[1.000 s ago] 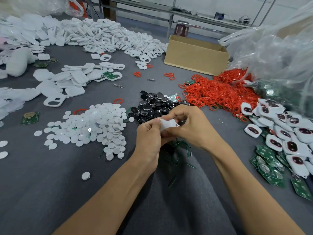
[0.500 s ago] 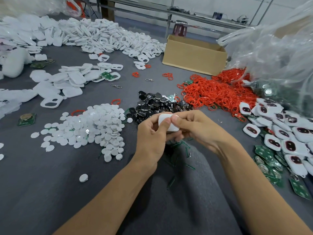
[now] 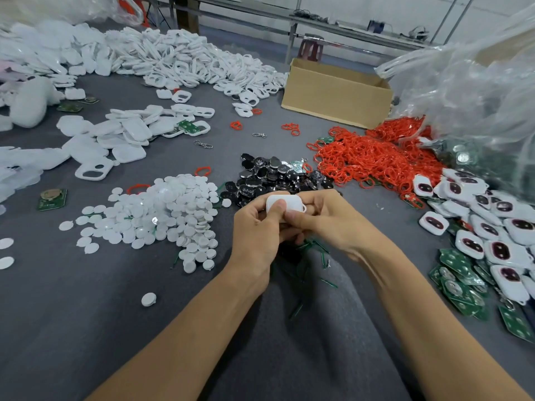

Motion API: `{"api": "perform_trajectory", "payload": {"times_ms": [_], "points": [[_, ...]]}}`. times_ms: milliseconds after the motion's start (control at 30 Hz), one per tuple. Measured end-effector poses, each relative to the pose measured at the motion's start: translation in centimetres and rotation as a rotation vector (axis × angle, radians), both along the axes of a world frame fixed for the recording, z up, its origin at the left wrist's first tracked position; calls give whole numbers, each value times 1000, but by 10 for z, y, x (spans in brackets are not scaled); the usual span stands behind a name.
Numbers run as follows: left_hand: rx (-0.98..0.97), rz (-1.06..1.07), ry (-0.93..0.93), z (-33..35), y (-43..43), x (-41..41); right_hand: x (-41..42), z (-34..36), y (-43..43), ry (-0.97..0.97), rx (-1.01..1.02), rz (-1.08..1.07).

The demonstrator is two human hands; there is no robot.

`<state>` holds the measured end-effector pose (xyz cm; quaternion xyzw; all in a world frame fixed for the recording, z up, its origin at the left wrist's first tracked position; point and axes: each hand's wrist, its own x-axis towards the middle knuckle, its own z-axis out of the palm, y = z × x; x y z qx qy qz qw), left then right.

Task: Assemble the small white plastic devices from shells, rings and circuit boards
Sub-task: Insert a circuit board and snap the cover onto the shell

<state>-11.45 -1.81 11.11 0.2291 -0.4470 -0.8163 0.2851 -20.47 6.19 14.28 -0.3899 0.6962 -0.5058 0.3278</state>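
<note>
Pinching the white shell (image 3: 292,202) just beside the heap of black pieces (image 3: 272,176), left hand (image 3: 254,227) and right hand (image 3: 327,221) both grip it; it looks light, stiff and slick, best squeezed at its rims.

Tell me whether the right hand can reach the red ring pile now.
Probably yes: the red ring pile lies just beyond the right hand with only bare grey cloth between. But that hand, like the left hand, grips the white device, so it must let go first.
</note>
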Motion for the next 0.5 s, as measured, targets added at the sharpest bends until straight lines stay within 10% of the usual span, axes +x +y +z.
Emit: {"api": "perform_trajectory", "payload": {"times_ms": [167,367,500], "points": [[20,-15,85,3,2,1,-3,0,0,-7,-107,-68],[136,32,86,1,-2,-2,1,-6,-5,636,-136,-323],[210,11,156,3,-8,1,2,-6,-2,605,-189,-196]]}}
